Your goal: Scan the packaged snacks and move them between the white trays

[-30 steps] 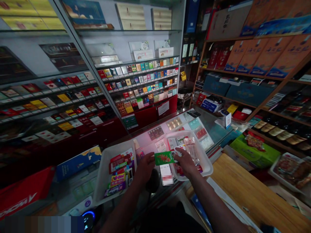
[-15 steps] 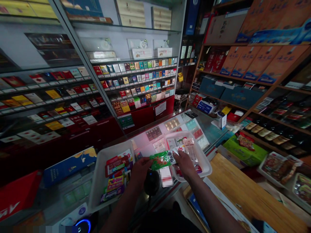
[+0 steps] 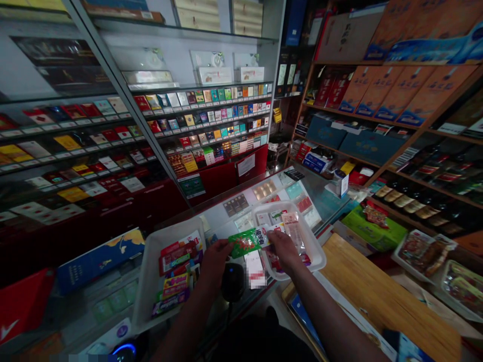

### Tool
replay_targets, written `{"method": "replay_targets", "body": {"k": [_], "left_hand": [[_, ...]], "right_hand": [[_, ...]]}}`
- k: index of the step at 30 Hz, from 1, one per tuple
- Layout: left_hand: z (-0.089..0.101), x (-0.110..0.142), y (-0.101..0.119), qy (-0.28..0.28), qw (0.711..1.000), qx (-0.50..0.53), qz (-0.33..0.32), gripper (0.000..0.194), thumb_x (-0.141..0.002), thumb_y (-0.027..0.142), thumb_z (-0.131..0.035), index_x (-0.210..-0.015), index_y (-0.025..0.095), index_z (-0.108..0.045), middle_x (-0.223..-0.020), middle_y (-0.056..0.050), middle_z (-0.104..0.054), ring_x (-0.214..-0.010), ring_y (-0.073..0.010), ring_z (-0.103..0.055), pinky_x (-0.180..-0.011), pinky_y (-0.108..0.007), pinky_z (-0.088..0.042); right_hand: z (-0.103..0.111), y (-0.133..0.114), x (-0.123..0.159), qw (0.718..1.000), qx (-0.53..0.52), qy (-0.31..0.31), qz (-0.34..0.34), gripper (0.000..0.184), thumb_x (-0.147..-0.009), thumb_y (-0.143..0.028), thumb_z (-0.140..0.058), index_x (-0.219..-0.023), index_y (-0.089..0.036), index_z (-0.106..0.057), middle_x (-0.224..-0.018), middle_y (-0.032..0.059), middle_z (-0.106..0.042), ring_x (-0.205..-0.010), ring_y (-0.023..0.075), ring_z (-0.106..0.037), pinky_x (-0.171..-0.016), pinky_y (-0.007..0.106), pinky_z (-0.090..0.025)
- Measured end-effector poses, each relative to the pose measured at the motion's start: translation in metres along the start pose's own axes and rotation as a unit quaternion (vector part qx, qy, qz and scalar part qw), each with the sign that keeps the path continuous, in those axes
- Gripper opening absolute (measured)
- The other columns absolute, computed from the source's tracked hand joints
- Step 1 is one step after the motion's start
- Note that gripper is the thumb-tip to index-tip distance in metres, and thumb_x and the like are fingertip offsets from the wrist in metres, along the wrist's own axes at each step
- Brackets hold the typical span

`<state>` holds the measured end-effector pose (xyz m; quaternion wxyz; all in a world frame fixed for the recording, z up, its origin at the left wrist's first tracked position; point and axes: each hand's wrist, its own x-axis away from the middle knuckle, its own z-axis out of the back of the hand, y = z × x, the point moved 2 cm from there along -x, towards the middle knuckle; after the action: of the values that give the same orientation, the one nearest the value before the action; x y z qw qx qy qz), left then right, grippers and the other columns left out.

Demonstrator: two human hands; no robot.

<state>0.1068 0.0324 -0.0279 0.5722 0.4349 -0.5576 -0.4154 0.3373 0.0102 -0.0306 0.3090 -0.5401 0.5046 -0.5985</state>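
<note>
Glass counter (image 3: 324, 201), left hand (image 3: 215, 262), right hand (image 3: 283, 251), fingers clamped on green packet (image 3: 244, 243)

- glass display counter (image 3: 325, 202), lit top, product cards under glass
- white plastic tray (image 3: 142, 296), view left, on counter, holding snack packets (image 3: 174, 274)
- second white plastic tray (image 3: 316, 251), just right of it, holding clear packets (image 3: 293, 232)
- black calculator (image 3: 294, 174), far end
- black barcode scanner (image 3: 233, 281), near edge
- wooden countertop (image 3: 377, 296), right of glass
</note>
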Motion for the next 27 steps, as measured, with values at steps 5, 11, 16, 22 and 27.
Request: {"method": "replay_targets", "body": {"k": [5, 11, 16, 22, 27], "left_hand": [[-0.003, -0.002, -0.002, 0.033, 0.999, 0.004, -0.021, 0.041, -0.069, 0.052, -0.080, -0.088, 0.017, -0.072, -0.073, -0.001, -0.069, -0.061, -0.0132, -0.058, -0.060, -0.026, -0.044], [-0.022, 0.018, 0.019, 0.022, 0.993, -0.085, -0.083, 0.029, -0.081, 0.047, -0.071, -0.087, 0.020, -0.074, -0.079, -0.003, -0.074, -0.073, -0.0190, -0.064, -0.070, -0.030, -0.047], [-0.037, 0.036, 0.029, -0.008, 0.959, -0.208, -0.193, 0.017, -0.086, 0.035, -0.065, -0.092, 0.025, -0.077, -0.098, -0.005, -0.077, -0.091, -0.0250, -0.068, -0.086, -0.038, -0.049], [-0.046, 0.046, 0.026, -0.056, 0.895, -0.297, -0.328, 0.014, -0.090, 0.023, -0.062, -0.086, 0.025, -0.075, -0.096, -0.007, -0.077, -0.094, -0.0250, -0.065, -0.091, -0.041, -0.046], [-0.043, 0.049, 0.022, -0.073, 0.883, -0.306, -0.349, 0.012, -0.087, 0.021, -0.064, -0.092, 0.025, -0.074, -0.100, -0.007, -0.077, -0.097, -0.0251, -0.065, -0.094, -0.041, -0.046]], "right_hand": [[-0.002, 0.004, -0.003, 0.998, 0.048, 0.036, -0.013, 0.032, -0.079, -0.047, -0.065, -0.093, -0.019, -0.063, -0.087, 0.0056, -0.072, -0.073, 0.0195, -0.071, -0.058, 0.027, -0.049], [-0.027, -0.003, 0.006, 0.991, 0.120, -0.031, 0.048, 0.037, -0.088, -0.054, -0.059, -0.097, -0.019, -0.067, -0.097, 0.0084, -0.073, -0.082, 0.0209, -0.072, -0.066, 0.030, -0.052], [-0.050, -0.012, 0.019, 0.995, 0.006, -0.103, -0.019, 0.055, -0.090, -0.070, -0.051, -0.088, -0.018, -0.069, -0.086, 0.0080, -0.073, -0.074, 0.0194, -0.068, -0.065, 0.031, -0.052], [-0.055, -0.020, 0.021, 0.995, 0.079, -0.055, 0.019, 0.033, -0.082, -0.049, -0.062, -0.068, -0.020, -0.063, -0.062, 0.0005, -0.062, -0.064, 0.0160, -0.056, -0.060, 0.027, -0.041], [-0.053, -0.021, 0.019, 0.988, 0.149, -0.026, 0.035, 0.026, -0.079, -0.037, -0.056, -0.059, -0.021, -0.057, -0.059, -0.0014, -0.056, -0.060, 0.0142, -0.049, -0.057, 0.028, -0.035]]}}
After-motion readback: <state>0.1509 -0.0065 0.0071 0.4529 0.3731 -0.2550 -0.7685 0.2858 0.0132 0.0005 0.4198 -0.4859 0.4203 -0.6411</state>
